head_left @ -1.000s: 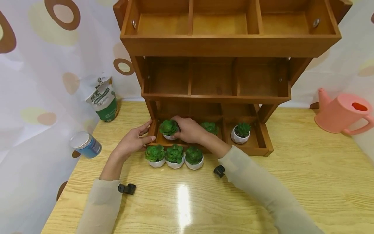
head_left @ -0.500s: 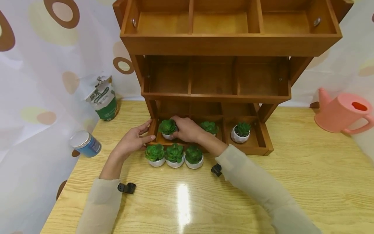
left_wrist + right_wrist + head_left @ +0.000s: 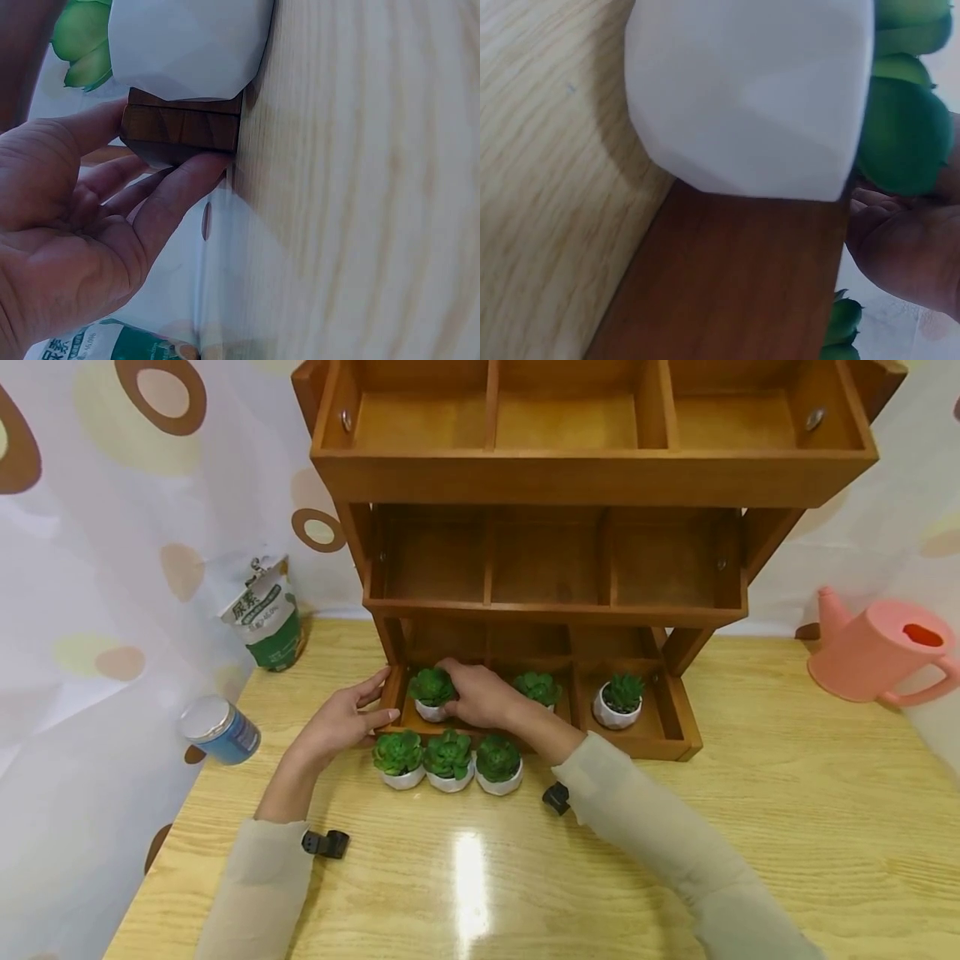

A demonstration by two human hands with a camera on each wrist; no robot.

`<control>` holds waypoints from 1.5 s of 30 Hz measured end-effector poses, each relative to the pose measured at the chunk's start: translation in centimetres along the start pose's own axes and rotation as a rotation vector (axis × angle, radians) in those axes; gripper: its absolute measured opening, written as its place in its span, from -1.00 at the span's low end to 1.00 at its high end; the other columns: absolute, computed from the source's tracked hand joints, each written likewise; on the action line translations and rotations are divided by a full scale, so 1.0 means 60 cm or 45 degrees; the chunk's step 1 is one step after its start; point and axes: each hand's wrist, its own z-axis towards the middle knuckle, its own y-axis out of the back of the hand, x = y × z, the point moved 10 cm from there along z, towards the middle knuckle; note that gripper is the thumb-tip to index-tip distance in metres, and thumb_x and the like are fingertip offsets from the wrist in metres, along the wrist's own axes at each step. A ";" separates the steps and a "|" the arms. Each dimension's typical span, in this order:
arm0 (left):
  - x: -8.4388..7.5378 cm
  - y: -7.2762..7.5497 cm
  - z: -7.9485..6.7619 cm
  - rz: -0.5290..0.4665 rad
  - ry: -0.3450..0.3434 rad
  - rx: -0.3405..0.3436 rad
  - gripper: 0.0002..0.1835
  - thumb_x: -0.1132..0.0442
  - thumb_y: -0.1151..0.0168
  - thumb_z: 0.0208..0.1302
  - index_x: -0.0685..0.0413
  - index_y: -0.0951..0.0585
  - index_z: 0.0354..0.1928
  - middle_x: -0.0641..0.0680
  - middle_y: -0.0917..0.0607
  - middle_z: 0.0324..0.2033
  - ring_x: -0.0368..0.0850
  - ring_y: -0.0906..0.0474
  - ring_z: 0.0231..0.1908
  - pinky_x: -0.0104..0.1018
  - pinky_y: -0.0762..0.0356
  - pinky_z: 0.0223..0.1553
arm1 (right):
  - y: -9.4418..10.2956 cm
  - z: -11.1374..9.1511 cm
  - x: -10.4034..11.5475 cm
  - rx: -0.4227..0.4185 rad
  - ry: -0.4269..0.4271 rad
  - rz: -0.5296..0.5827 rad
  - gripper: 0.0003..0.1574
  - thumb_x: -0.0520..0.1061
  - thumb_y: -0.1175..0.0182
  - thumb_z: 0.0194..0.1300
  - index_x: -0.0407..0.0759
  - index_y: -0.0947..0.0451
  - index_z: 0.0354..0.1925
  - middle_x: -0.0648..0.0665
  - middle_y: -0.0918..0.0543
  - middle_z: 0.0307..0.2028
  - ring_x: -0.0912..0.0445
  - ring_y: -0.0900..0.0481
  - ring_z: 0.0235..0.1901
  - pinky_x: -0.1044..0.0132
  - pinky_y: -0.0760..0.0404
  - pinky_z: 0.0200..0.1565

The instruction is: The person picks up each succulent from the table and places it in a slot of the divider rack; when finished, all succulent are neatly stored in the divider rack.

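Note:
In the head view my right hand (image 3: 486,697) grips a potted succulent (image 3: 432,687) in the bottom tier's left compartment, fingers and thumb around its white pot. My left hand (image 3: 341,720) holds the front left corner of the wooden shelf (image 3: 592,482). The left wrist view shows thumb and fingers on either side of that wooden corner (image 3: 180,126). Along the tier's front stand three more succulents (image 3: 399,758) in white faceted pots. Another succulent (image 3: 537,687) sits in the middle compartment, partly hidden by my right forearm. The right compartment has a spiky succulent (image 3: 618,700).
Two upper tiers of the shelf rise behind my hands, each split into three compartments. At left are a blue tin (image 3: 221,731) and a green-and-white bag (image 3: 264,618). A pink watering can (image 3: 877,647) stands at far right on the wooden table (image 3: 405,893).
My right hand and the succulent it grips have shifted very slightly left inside the compartment. The left hand keeps its place at the shelf corner.

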 end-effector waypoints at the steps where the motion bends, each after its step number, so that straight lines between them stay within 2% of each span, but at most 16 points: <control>1: 0.001 -0.001 -0.001 -0.003 0.002 0.002 -0.20 0.11 -0.17 0.51 -0.36 0.00 0.62 0.25 -0.14 0.57 0.18 -0.55 0.27 0.04 -0.66 0.09 | 0.001 -0.002 0.001 -0.003 0.008 0.001 -0.13 -0.06 -0.29 0.42 -0.17 -0.16 0.53 -0.23 -0.51 0.36 -0.08 -0.56 0.28 0.04 -0.56 0.28; 7: 0.001 -0.001 -0.004 -0.024 0.006 0.002 -0.19 0.13 -0.18 0.51 -0.34 0.01 0.62 0.23 -0.13 0.58 0.20 -0.52 0.30 0.07 -0.64 0.12 | 0.019 -0.018 0.004 -0.050 0.072 0.001 -0.13 -0.04 -0.30 0.42 -0.12 -0.18 0.54 -0.19 -0.47 0.41 -0.08 -0.51 0.33 0.03 -0.53 0.31; 13: 0.000 -0.001 -0.003 -0.021 0.006 0.008 -0.20 0.12 -0.17 0.51 -0.34 0.01 0.62 0.23 -0.13 0.58 0.20 -0.52 0.29 0.08 -0.63 0.13 | 0.046 -0.048 0.001 -0.115 0.151 0.118 -0.16 -0.04 -0.32 0.40 -0.10 -0.24 0.51 -0.19 -0.53 0.35 -0.06 -0.59 0.25 0.08 -0.62 0.21; 20: -0.003 -0.001 -0.001 0.001 0.006 -0.003 -0.20 0.13 -0.16 0.51 -0.32 0.01 0.63 0.25 -0.14 0.57 0.19 -0.54 0.28 0.05 -0.66 0.10 | 0.067 -0.106 -0.016 -0.204 0.213 0.284 -0.22 0.03 -0.32 0.39 -0.04 -0.32 0.48 -0.16 -0.57 0.31 -0.05 -0.63 0.20 0.09 -0.66 0.15; 27: -0.006 -0.001 0.001 0.003 0.002 -0.005 -0.20 0.14 -0.17 0.51 -0.31 0.01 0.63 0.25 -0.14 0.57 0.20 -0.51 0.30 0.06 -0.66 0.09 | 0.083 -0.174 -0.053 -0.297 0.168 0.377 -0.33 0.03 -0.33 0.38 0.03 -0.44 0.39 -0.15 -0.65 0.21 -0.03 -0.67 0.13 0.08 -0.67 0.13; 35: -0.012 -0.002 0.001 0.002 -0.007 0.002 -0.19 0.13 -0.17 0.51 -0.31 0.02 0.63 0.25 -0.13 0.57 0.21 -0.49 0.32 0.06 -0.66 0.09 | 0.053 -0.233 -0.091 -0.263 0.143 0.513 -0.41 -0.08 -0.32 0.39 -0.17 -0.50 0.32 -0.24 -0.67 0.16 -0.04 -0.68 0.09 0.15 -0.68 0.11; 39: -0.011 0.001 -0.002 0.005 -0.007 -0.005 -0.18 0.13 -0.17 0.51 -0.32 0.03 0.63 0.25 -0.12 0.58 0.21 -0.47 0.34 0.05 -0.66 0.08 | 0.038 -0.243 -0.094 -0.259 0.139 0.500 -0.46 -0.11 -0.32 0.39 -0.19 -0.53 0.28 -0.21 -0.70 0.11 0.00 -0.69 0.05 0.19 -0.68 0.08; 45: -0.008 -0.002 -0.006 0.020 0.002 -0.005 -0.18 0.11 -0.18 0.51 -0.32 0.03 0.63 0.25 -0.11 0.58 0.19 -0.49 0.33 0.01 -0.69 0.05 | 0.010 -0.240 -0.101 -0.228 0.095 0.508 -0.49 -0.14 -0.32 0.38 -0.16 -0.56 0.26 -0.16 -0.71 0.10 -0.01 -0.70 0.05 0.24 -0.69 0.07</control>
